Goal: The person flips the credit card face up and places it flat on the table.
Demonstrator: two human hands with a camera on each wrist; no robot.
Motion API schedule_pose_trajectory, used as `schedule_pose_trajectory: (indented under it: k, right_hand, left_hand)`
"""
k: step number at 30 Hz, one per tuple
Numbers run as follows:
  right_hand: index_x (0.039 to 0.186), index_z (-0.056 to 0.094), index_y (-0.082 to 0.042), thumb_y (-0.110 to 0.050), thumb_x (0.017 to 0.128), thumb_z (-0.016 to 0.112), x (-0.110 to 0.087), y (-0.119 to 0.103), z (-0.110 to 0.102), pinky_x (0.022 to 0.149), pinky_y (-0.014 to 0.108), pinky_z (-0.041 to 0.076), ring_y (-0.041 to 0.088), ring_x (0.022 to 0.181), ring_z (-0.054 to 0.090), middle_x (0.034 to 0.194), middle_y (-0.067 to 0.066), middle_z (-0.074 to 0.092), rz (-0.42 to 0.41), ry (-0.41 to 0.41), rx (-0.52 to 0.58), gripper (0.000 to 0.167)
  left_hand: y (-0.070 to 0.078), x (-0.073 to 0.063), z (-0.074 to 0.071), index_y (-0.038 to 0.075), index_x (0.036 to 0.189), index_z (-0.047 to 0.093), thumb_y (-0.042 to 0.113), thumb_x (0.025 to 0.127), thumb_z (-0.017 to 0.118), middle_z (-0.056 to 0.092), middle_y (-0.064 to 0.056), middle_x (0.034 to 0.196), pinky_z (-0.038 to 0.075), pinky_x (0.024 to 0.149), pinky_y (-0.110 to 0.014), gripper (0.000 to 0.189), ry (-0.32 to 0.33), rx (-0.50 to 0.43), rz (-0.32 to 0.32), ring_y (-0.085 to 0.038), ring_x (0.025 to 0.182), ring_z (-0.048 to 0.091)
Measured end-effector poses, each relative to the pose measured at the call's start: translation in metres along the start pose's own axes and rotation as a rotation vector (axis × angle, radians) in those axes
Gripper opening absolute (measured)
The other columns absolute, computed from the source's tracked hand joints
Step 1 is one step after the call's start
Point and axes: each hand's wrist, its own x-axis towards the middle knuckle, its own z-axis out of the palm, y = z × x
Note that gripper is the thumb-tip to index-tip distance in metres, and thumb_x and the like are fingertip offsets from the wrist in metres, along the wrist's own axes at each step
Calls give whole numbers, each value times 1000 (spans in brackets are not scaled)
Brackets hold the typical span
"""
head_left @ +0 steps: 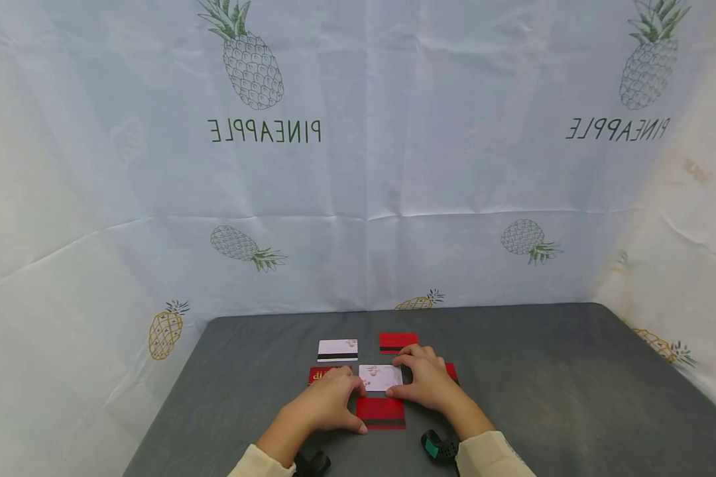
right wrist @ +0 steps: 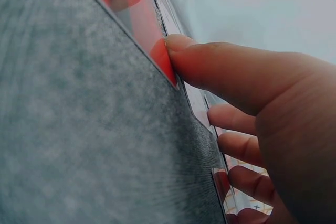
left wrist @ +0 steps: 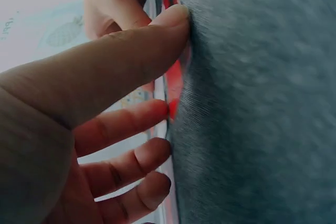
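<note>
Between the two hands a white card with a pink floral print (head_left: 380, 377) lies flat on the dark table. Just below it lies a red card with a dark stripe (head_left: 380, 412). My left hand (head_left: 329, 402) has its thumb by the red card's lower left corner and its index finger at the white card's left side. It covers part of a red card with gold lettering (head_left: 318, 374). My right hand (head_left: 427, 379) spans the white card's right side, thumb at the lower corner, index finger near the upper one. Another red card (head_left: 451, 372) is mostly hidden behind it.
Farther back lie a white card with a black stripe (head_left: 337, 350) and a striped red card (head_left: 397, 342). The grey table (head_left: 543, 384) ends at a hanging pineapple-print cloth (head_left: 364, 165). A black wrist device (head_left: 440, 446) is near the right sleeve.
</note>
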Motion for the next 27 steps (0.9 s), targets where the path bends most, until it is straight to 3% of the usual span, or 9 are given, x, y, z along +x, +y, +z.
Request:
schedule_pose_trajectory:
  k: [8,11,14,19,24,27]
  right_hand:
    - [113,71,-19,-45,74,82,-3,-2,2,88,47,38,21,110,46,117,-3,57,-5,32,24,49]
    - [110,70,-21,-41,77,81,-5,-3,0,88,43,43,16,104,48,109,-6,58,-49,72,77,41]
    - [106,69,-20,-39,80,80,-8,-5,-4,79,33,48,13,90,53,98,-8,59,-122,52,152,34]
    - [104,68,-19,-41,77,82,-13,-12,-13,64,23,45,7,73,53,85,-8,60,-214,-126,197,38]
    - [109,67,-23,-41,68,87,-15,-18,-19,66,24,46,3,74,53,85,-11,60,-175,-320,197,49]
    - [113,65,-26,-38,66,89,-16,-22,-21,71,26,47,4,81,52,93,-13,58,-152,-392,190,54]
  left_hand:
    - [-3,-3,5,21,92,63,40,67,89,50,12,85,46,73,-25,41,-11,-49,-11,-2,77,46]
    - [-1,-4,4,21,92,61,40,66,89,49,11,84,46,72,-24,43,-9,-62,-14,-3,76,46]
    - [0,-4,3,20,92,60,38,65,91,48,11,84,45,70,-23,45,7,-65,-4,-3,75,45]
    - [2,-6,1,18,92,59,36,62,92,48,11,84,44,68,-23,48,49,-53,9,-4,74,45]
    - [4,-7,-1,18,91,59,36,62,92,48,11,84,44,69,-23,48,63,-38,9,-4,74,45]
    - [4,-7,-1,18,91,60,37,63,92,49,10,84,45,69,-23,46,41,-48,-6,-3,74,45]
